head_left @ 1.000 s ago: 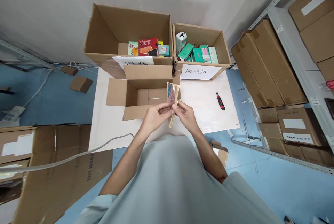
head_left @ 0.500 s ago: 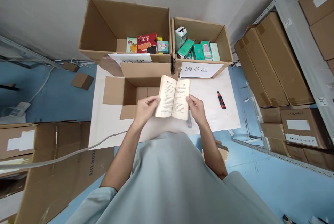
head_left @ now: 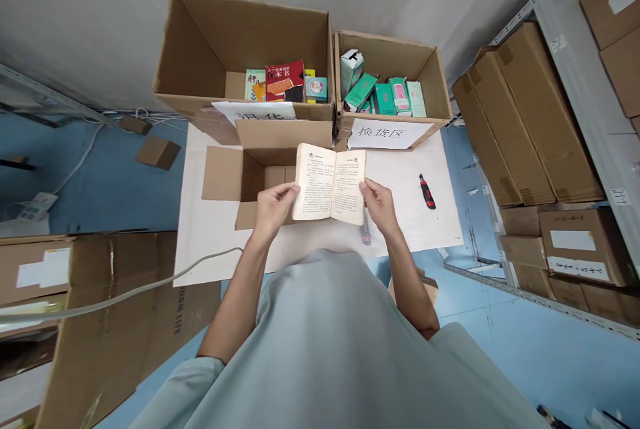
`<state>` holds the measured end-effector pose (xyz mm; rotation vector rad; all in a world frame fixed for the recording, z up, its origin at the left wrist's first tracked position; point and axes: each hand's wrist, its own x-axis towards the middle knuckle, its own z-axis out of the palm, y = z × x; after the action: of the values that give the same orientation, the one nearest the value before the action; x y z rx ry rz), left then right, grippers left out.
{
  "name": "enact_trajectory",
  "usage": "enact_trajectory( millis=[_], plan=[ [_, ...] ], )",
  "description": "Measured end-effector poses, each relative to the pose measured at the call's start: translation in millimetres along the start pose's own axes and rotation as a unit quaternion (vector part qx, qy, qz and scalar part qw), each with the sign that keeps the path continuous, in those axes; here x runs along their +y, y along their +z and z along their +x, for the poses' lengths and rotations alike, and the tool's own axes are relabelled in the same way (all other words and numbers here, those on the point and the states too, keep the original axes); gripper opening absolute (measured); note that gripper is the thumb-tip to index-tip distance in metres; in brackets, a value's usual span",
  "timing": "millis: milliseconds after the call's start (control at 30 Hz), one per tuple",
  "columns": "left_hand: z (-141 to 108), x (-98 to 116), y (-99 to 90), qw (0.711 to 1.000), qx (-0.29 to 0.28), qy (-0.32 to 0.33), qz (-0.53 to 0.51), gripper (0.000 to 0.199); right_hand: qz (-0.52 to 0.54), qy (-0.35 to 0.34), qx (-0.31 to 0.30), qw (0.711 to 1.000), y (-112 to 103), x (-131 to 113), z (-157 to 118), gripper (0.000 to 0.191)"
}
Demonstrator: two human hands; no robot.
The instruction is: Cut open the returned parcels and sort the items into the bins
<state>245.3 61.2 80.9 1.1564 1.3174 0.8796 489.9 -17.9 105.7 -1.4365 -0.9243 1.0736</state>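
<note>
An open book (head_left: 331, 183) with printed, slightly yellowed pages is spread above the white table (head_left: 320, 238). My left hand (head_left: 274, 209) pinches its left edge, thumb on the page. On the opposite edge my right hand (head_left: 380, 203) grips the other page side the same way. Behind the book and partly hidden by it, a small cardboard box (head_left: 223, 173) stands with its flaps folded out. A grey and red tool (head_left: 367, 231) lies on the table just below the book's right half.
A large carton (head_left: 200, 49) at the back left holds several books; the carton beside it (head_left: 440, 101) holds several green boxes. A red and black utility knife (head_left: 427, 192) lies at right. A grey cable (head_left: 200, 261) crosses the table's left edge. Shelves with cartons (head_left: 530, 115) line the right.
The book has been opened wider and turned flatter towards me, its left half shifting left with my left hand. The whole view has moved slightly.
</note>
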Motion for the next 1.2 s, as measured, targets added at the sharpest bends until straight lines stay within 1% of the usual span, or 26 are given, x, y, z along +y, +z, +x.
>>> enact_trajectory(
  millis=[67, 133, 200, 267, 333, 367, 433, 500, 567, 600, 667, 700, 733, 767, 800, 833, 900, 967, 1000, 1033, 1067, 1100, 1133, 1200],
  plan=[
    [-9.4, 3.9, 17.5, 0.999, -0.039, 0.023, -0.001, 0.05, 0.006, 0.015, -0.018, 1.0, 13.8, 3.5, -0.6, 0.063],
    [-22.6, 7.6, 37.2, 0.994, -0.084, 0.062, 0.011, 0.046, 0.003, 0.027, -0.027, 0.999, 29.6, 5.9, -2.6, 0.062],
    [-35.1, 10.4, 50.8, 0.988, -0.103, 0.109, 0.048, 0.039, -0.005, 0.026, -0.024, 0.999, 42.6, 6.2, -4.0, 0.059],
    [-41.6, 13.4, 53.9, 0.982, -0.107, 0.136, 0.075, 0.037, -0.007, 0.015, -0.026, 1.0, 51.1, 3.3, -1.8, 0.055],
    [-38.2, 20.2, 47.8, 0.978, -0.104, 0.157, 0.089, 0.038, 0.003, -0.002, -0.029, 1.0, 57.3, -3.5, 6.9, 0.054],
    [-32.1, 26.3, 42.9, 0.976, -0.098, 0.172, 0.094, 0.038, 0.011, -0.013, -0.027, 0.999, 60.8, -8.5, 14.6, 0.055],
    [-11.0, 45.9, 32.5, 0.966, -0.083, 0.219, 0.108, 0.038, 0.032, -0.044, -0.021, 0.998, 70.6, -22.1, 37.4, 0.057],
    [20.1, 75.2, 23.7, 0.948, -0.07, 0.283, 0.128, 0.034, 0.07, -0.079, -0.018, 0.994, 84.5, -40.4, 69.0, 0.065],
    [55.5, 110.3, 16.8, 0.92, -0.052, 0.352, 0.165, 0.033, 0.122, -0.104, -0.03, 0.987, 100.2, -61.7, 104.9, 0.078],
    [72.5, 127.6, 13.5, 0.905, -0.032, 0.381, 0.187, 0.033, 0.146, -0.109, -0.039, 0.982, 107.4, -72.0, 122.1, 0.084],
    [99.6, 155.3, 6.8, 0.882, 0.038, 0.416, 0.217, 0.035, 0.174, -0.108, -0.054, 0.977, 117.0, -87.2, 150.0, 0.092],
    [108.2, 163.2, 3.7, 0.874, 0.068, 0.425, 0.225, 0.036, 0.176, -0.107, -0.058, 0.977, 118.0, -90.0, 159.0, 0.094],
    [112.8, 166.0, 1.2, 0.868, 0.091, 0.431, 0.23, 0.037, 0.173, -0.109, -0.058, 0.977, 115.9, -88.4, 164.3, 0.095],
    [113.3, 163.5, 0.0, 0.865, 0.101, 0.434, 0.231, 0.036, 0.167, -0.114, -0.055, 0.978, 110.4, -82.1, 165.7, 0.094],
    [109.7, 155.9, 0.6, 0.864, 0.098, 0.436, 0.232, 0.036, 0.159, -0.12, -0.048, 0.979, 101.2, -71.1, 163.7, 0.092],
    [102.5, 143.5, 3.5, 0.866, 0.084, 0.435, 0.231, 0.035, 0.149, -0.125, -0.035, 0.98, 88.8, -55.9, 158.7, 0.088],
    [78.8, 108.1, 17.8, 0.877, 0.036, 0.421, 0.228, 0.033, 0.119, -0.119, 0.011, 0.986, 55.1, -16.2, 142.1, 0.08],
    [46.6, 64.2, 42.6, 0.89, -0.033, 0.392, 0.229, 0.033, 0.059, -0.076, 0.075, 0.993, 13.1, 29.8, 119.3, 0.072],
    [28.7, 40.9, 57.8, 0.894, -0.075, 0.376, 0.233, 0.033, 0.006, -0.034, 0.105, 0.994, -9.4, 53.3, 105.9, 0.068],
    [10.7, 17.7, 73.7, 0.893, -0.124, 0.36, 0.238, 0.034, -0.064, 0.022, 0.132, 0.989, -32.0, 76.4, 91.1, 0.062],
    [-7.0, -4.9, 89.4, 0.89, -0.179, 0.34, 0.246, 0.036, -0.14, 0.088, 0.149, 0.975, -53.7, 98.6, 74.8, 0.057],
    [-23.4, -26.4, 104.0, 0.88, -0.242, 0.321, 0.254, 0.038, -0.204, 0.151, 0.16, 0.954, -73.9, 119.8, 56.8, 0.052],
    [-37.8, -46.3, 116.9, 0.861, -0.308, 0.302, 0.271, 0.039, -0.244, 0.203, 0.169, 0.933, -91.6, 139.6, 37.2, 0.05],
    [-58.8, -80.3, 136.2, 0.824, -0.4, 0.252, 0.312, 0.04, -0.282, 0.282, 0.181, 0.899, -117.7, 174.2, -4.6, 0.05]
  ],
)
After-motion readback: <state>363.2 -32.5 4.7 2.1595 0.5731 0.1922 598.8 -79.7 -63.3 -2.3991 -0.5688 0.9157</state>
